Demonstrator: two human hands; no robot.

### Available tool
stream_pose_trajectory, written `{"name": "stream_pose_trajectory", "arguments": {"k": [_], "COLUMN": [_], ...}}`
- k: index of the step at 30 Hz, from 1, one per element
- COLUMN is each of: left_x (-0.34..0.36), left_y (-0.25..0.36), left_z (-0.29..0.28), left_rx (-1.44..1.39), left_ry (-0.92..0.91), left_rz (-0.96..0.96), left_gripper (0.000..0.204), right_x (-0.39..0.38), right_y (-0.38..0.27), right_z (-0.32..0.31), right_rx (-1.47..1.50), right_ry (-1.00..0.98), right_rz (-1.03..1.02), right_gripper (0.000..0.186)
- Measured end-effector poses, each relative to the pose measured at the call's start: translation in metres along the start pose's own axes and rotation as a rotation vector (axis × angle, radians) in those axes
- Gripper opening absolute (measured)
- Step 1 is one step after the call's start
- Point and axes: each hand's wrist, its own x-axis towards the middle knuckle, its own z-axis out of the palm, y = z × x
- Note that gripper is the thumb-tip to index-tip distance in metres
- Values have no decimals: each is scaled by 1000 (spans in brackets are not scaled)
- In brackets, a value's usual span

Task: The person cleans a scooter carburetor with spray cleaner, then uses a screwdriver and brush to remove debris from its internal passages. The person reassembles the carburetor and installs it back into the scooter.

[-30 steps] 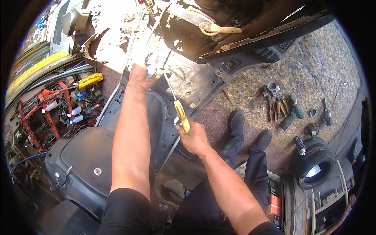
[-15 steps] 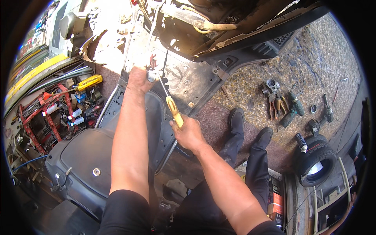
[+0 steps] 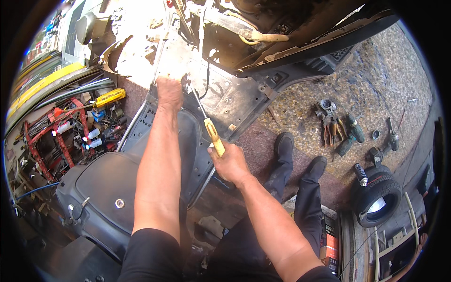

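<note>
My right hand point(image 3: 230, 162) is wrapped round the yellow handle of a screwdriver point(image 3: 214, 136). Its metal shaft slants up and left to the bare metal floor panel point(image 3: 221, 101) of a partly stripped scooter, and the tip ends beside my left hand. Closed on the panel, my left hand point(image 3: 170, 92) has its fingers curled away from view, so whatever they hold is hidden. Strong sunlight washes out the area around it. A thin black cable point(image 3: 207, 77) lies on the panel just right of the screwdriver tip.
A dark scooter body cover point(image 3: 101, 188) lies left of my forearm. Beyond it stand red metal frames point(image 3: 58, 143) among loose parts. On the stone floor at right are pliers point(image 3: 327, 131), a cordless drill point(image 3: 351, 136), a spray can point(image 3: 361, 174) and a tyre point(image 3: 378, 197).
My left hand has turned over slightly; the red and metal piece seen beside its fingers is out of sight now. The view has shifted a little, and the screwdriver stays in my right hand.
</note>
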Motion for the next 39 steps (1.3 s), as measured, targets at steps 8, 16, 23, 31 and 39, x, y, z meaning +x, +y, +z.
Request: {"name": "stream_pose_trajectory", "arguments": {"k": [8,16,23,31,39], "left_x": [-10,-11,1,-10,-17], "left_y": [21,4,16,-43,-33], "left_z": [-8,-5,-12,20,17], "left_rx": [-273,456,100,-193,70], "left_ry": [81,-148,36,-40,-175], "left_rz": [-247,176,-9,-174,-268], "left_gripper": [22,12,18,15,29], "right_x": [-6,-2,-8,-5,-5], "right_y": [0,-2,1,2,6], "right_z": [-2,-5,-3,-3,0], "right_rx": [-38,-22,15,-68,-31], "right_ry": [13,-87,12,-25,-40], "right_rz": [5,18,-29,12,13], "right_gripper": [31,34,37,34,34]}}
